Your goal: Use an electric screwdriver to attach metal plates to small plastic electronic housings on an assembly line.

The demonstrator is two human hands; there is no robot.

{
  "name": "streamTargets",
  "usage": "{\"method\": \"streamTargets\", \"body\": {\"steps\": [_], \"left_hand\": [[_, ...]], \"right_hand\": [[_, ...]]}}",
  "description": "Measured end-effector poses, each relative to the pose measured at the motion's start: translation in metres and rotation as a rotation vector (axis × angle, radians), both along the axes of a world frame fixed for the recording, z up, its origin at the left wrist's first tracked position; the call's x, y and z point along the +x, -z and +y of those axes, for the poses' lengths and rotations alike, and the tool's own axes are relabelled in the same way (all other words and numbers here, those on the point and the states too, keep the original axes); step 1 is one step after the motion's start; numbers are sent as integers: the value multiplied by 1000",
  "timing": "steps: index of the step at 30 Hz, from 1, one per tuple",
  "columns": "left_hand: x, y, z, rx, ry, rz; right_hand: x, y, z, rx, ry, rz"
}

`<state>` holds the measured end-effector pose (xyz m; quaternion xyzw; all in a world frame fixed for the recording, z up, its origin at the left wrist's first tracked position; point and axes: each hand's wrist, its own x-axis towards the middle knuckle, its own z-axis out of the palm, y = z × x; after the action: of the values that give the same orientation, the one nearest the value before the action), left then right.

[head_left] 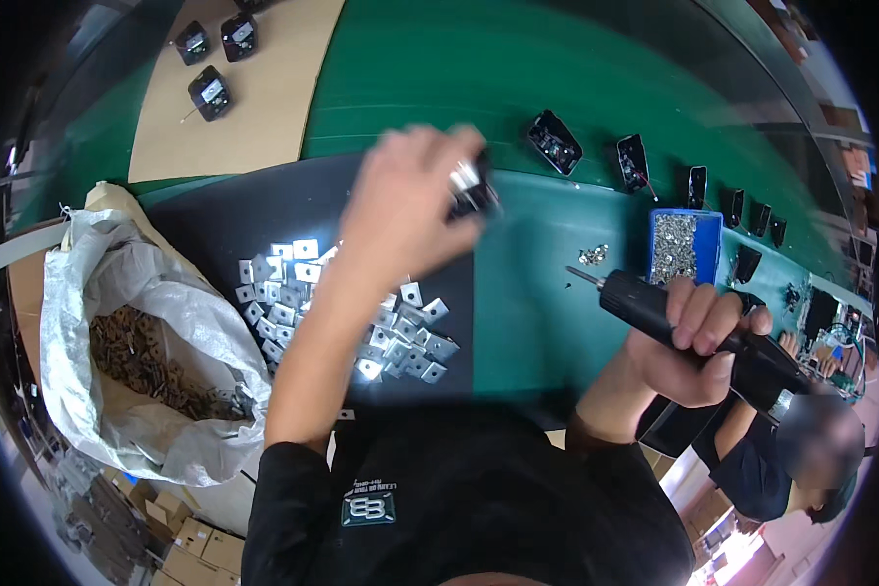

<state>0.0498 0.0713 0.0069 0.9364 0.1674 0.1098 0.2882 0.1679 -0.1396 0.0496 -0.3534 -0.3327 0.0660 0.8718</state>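
1. Left hand: blurred. Fingers curl inward, drawn together around a black unit with a bright metallic patch; it sits at their right side, above the surface. Exact finger contact is hard to read through the blur.
2. Right hand: fingers wrap fully round the barrel of a black screwdriver. Its bit extends left of these fingers, with the tip near a small heap of loose screws.
3. Above the right fingers: a blue tray filled with small metal screws.
4. Below the left fingers: many silver plates with holes, scattered and overlapping on a dark mat, partly behind the forearm.
5. Right of the left fingers: black shells in a spaced row, running over and past the tray.
6. Up and left of the left fingers: a cardboard sheet bearing several black assemblies.
7. Far left of and below the left fingers: a white sack, mouth spread, holding brownish metal pieces.
8. Beyond the right fingers, lower right: a co-worker in dark clothing.
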Motion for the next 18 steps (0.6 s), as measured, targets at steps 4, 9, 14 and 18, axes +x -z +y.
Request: {"method": "streamTargets", "body": {"steps": [4,9,14,18], "left_hand": [[-18,19,98,185,-464,-108],[-53,38,150,368,-561,3],[-54,-1,72,485,-495,-182],[-87,-12,15,80,-336,98]], "right_hand": [[2,7,-5,-69,-12,47],[-14,21,-1,-142,13,62],[-18,25,1,-205,-13,102],[-7,24,0,-256,133,38]]}}
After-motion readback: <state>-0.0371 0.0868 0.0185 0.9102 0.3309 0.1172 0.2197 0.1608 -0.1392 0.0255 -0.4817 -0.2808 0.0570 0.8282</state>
